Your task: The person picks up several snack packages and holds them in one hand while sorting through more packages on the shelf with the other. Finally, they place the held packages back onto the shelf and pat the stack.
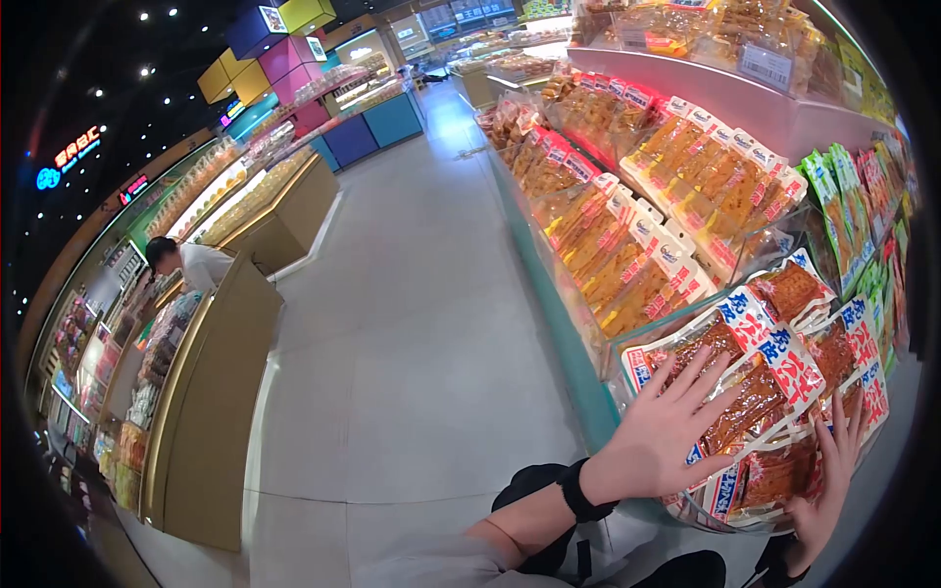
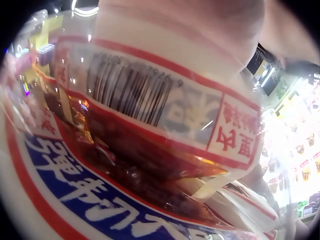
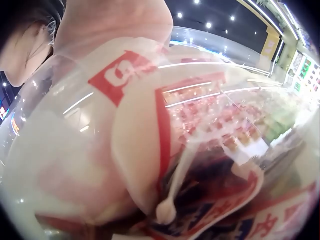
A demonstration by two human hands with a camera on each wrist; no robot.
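Glossy clear food packs with brown contents and red-and-blue lettering lie stacked in a clear-walled bin; one pack lies beneath the fingers of my left hand. That hand is spread nearly flat over it, fingers straight. At the bin's right side, my right hand rests against the packs with its fingers extended upward. Close in the left wrist view is a pack's label with a barcode, below the hand's skin. In the right wrist view, shiny clear wrapping fills most of the picture under the hand.
Behind the bin, rows of similar packs slope up the display. Green bags hang at its right. A grey tiled aisle runs along the left, and a person in white is behind a brown counter.
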